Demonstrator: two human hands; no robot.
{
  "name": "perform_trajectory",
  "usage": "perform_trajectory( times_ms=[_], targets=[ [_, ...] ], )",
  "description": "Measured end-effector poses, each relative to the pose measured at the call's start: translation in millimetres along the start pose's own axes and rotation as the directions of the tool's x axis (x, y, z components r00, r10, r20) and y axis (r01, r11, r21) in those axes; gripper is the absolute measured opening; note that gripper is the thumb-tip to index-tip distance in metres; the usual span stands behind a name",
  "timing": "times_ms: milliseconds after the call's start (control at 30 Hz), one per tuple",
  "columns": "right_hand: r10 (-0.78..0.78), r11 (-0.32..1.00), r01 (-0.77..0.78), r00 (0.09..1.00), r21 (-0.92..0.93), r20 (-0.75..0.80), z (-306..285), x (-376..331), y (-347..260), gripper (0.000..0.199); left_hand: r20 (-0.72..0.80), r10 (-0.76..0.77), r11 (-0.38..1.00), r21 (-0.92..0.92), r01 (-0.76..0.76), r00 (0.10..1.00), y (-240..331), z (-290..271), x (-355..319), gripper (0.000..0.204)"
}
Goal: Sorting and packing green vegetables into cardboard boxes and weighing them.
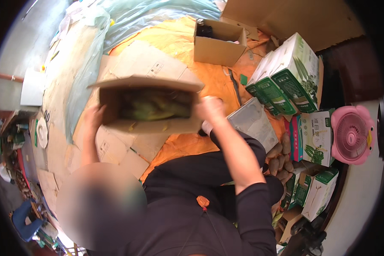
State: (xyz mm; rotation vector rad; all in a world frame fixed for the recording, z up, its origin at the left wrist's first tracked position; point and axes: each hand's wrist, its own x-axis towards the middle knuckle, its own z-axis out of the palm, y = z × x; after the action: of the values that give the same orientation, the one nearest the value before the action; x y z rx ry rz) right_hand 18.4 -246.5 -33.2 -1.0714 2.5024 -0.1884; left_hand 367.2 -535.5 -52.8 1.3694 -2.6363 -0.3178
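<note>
In front of me is an open cardboard box (160, 126), lifted or tilted so that its opening faces me. Yellow-green leafy-looking stuff (155, 104) lies inside, too blurred to name exactly. At the box's left end my left hand (94, 117) is closed on the edge. My right hand (210, 109) grips the opposite end, its fingers partly hidden and smeared by motion. Flattened cardboard (147, 57) and an orange tarp (192, 147) spread under and around the box.
Beyond stands another open carton (219, 52) with dark items. To the right are green-and-white cartons (286, 81), a grey plastic lid or bin (254, 123), brown tuber-like lumps (277, 164) and a pink fan (351, 134). Clear plastic sheeting (87, 72) lies at the left.
</note>
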Motion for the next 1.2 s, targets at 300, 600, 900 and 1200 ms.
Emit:
perform_trajectory(
  times_ms=[300,600,900,1200],
  targets=[
    [-0.359,0.915,0.226,0.831,0.333,0.424,93.4,-49.2,-145.8,0.041,-0.128,-0.422,0.776,0.462,0.430,0.898,-302.1,-52.6,-148.9,0.034],
    [-0.221,0.823,0.235,0.971,0.516,-0.091,-29.7,-22.5,-6.6,0.024,-0.029,0.110,0.992,0.061,-0.108,0.994,-59.1,145.5,85.5,0.030],
    [0.162,0.780,0.154,0.887,0.606,-0.433,-111.1,-94.5,157.6,0.019,-0.244,0.276,0.951,-0.073,-0.302,0.929,1.9,91.7,124.3,0.028],
    [0.471,0.569,-0.003,0.821,0.822,-0.323,-69.3,-176.9,254.2,0.018,-0.485,0.338,0.885,-0.127,-0.448,0.806,99.8,13.7,91.0,0.029]
  ],
)
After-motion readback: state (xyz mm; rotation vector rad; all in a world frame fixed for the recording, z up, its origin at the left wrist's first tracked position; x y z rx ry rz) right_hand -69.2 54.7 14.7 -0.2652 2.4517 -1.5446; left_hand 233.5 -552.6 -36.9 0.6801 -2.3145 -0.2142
